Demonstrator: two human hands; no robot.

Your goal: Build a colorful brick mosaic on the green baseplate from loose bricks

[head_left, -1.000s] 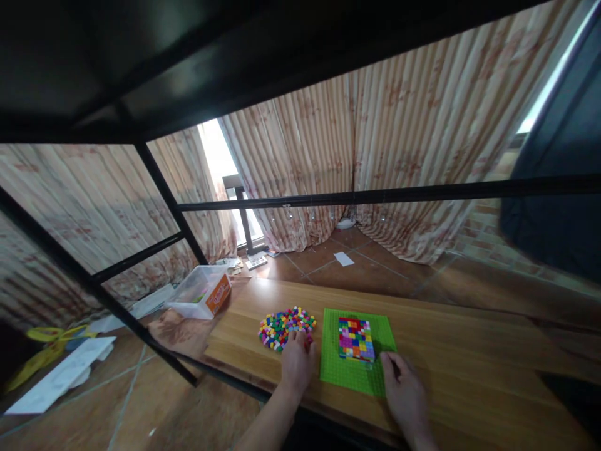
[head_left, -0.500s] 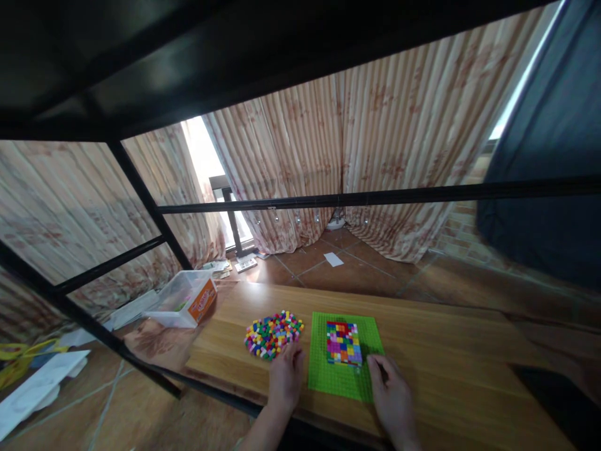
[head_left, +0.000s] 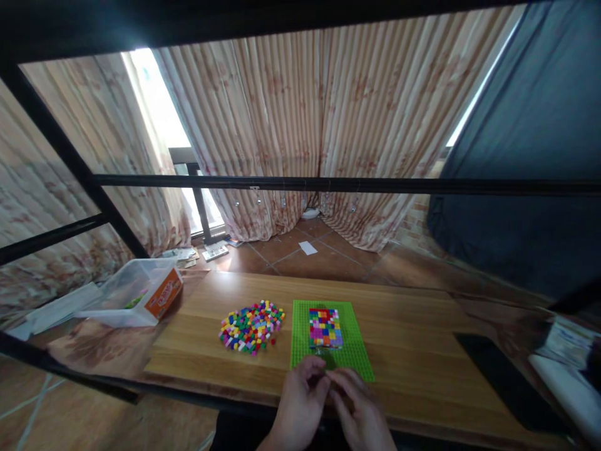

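Observation:
My left hand point(head_left: 301, 401) and my right hand point(head_left: 357, 407) meet at the near edge of the green baseplate point(head_left: 351, 338), fingertips close together. Both are closed in a pinch; whatever lies between the fingers is hidden or too small to make out. Just beyond them, a block of multicoloured bricks point(head_left: 325, 327) stands on the baseplate, its top a patchwork of red, yellow, blue, purple and orange. Left of the baseplate, a heap of small loose bricks point(head_left: 251, 326) lies on the wooden table point(head_left: 404, 332).
A clear plastic bin point(head_left: 126, 291) with an orange label stands beyond the table's left end. A black flat object point(head_left: 507, 379) lies at the right. A dark metal bar point(head_left: 282, 183) crosses in front of the curtains point(head_left: 272, 113), above the tiled floor point(head_left: 286, 252).
My left hand has moved right, away from the loose bricks, and my right hand has come in to meet it before the baseplate. The camera view has shifted.

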